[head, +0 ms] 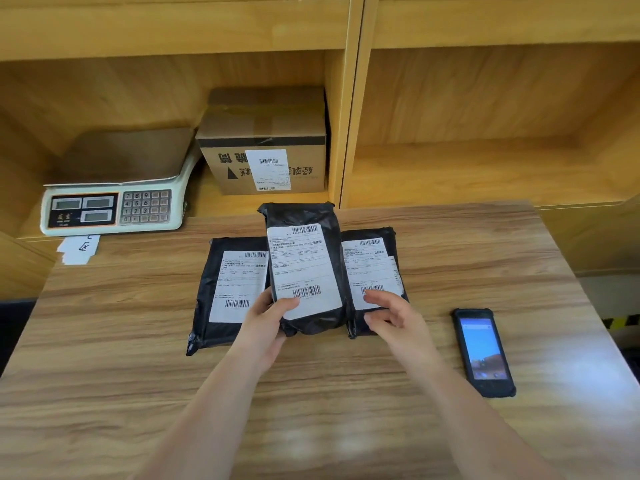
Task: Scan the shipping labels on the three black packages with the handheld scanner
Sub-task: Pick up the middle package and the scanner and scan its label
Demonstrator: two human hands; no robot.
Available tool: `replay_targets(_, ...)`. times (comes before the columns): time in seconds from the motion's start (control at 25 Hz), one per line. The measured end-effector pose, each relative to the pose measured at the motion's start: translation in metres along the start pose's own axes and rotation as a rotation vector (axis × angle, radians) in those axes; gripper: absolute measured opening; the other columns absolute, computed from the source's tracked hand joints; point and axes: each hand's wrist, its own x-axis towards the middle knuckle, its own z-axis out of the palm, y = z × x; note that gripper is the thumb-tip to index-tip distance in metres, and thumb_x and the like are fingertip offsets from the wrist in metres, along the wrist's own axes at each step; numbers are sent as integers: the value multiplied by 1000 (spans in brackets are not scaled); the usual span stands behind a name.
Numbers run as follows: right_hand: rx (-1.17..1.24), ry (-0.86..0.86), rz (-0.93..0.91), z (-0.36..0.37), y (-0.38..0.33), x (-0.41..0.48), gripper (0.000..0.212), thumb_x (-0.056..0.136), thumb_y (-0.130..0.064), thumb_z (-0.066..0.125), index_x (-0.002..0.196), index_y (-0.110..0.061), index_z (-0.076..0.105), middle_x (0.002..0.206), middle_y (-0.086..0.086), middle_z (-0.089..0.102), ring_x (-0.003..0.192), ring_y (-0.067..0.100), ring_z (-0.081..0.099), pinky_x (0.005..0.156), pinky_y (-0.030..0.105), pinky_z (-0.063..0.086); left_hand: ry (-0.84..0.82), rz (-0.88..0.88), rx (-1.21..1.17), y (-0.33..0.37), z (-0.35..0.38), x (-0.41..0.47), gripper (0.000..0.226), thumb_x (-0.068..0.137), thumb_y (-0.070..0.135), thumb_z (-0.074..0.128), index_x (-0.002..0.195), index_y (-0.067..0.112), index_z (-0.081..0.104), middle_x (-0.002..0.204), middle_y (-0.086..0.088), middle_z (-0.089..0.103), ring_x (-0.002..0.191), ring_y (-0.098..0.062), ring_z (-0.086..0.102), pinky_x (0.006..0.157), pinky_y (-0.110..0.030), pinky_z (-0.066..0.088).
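Three black packages with white shipping labels lie side by side on the wooden table (138, 341). My left hand (268, 320) grips the near end of the middle package (304, 265), which is raised and overlaps the other two. The left package (228, 289) lies flat, label up. Beside the middle one, my right hand (388, 315) hovers with fingers apart over the near end of the right package (372, 271), holding nothing. The handheld scanner (483, 351), a black phone-like device with its screen lit, lies flat on the table to the right of my right hand.
A white weighing scale (114, 199) stands on the shelf at the back left, with a paper slip (79, 249) in front of it. A labelled cardboard box (266, 150) sits in the shelf behind the packages. The wooden shelf bay at the right is bare.
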Motion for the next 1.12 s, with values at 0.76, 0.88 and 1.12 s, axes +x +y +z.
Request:
replay_targets(0.76, -101, 454, 159, -105, 69, -26, 37, 83, -8, 68, 116, -24, 60, 109, -17, 57, 97, 10, 55, 79, 21, 43, -119, -100, 85, -34, 102, -15, 26, 86, -3, 65, 106, 14, 68, 97, -4, 79, 93, -23, 71, 75, -34, 54)
replay_targets(0.88, -393, 506, 272, -125, 101, -19, 62, 72, -28, 76, 129, -23, 52, 115, 0, 60, 110, 23, 52, 97, 37, 45, -120, -112, 60, -38, 114, -12, 31, 84, -3, 66, 108, 16, 70, 100, -4, 80, 99, -24, 70, 80, -36, 53)
replay_targets(1.12, -590, 502, 517, -139, 132, -7, 102, 53, -58, 79, 135, -17, 34, 127, 5, 47, 123, 28, 37, 106, 37, 31, -136, -138, 4, -48, 124, -5, 42, 84, -2, 65, 122, 16, 69, 117, -8, 75, 113, -28, 66, 92, -38, 51)
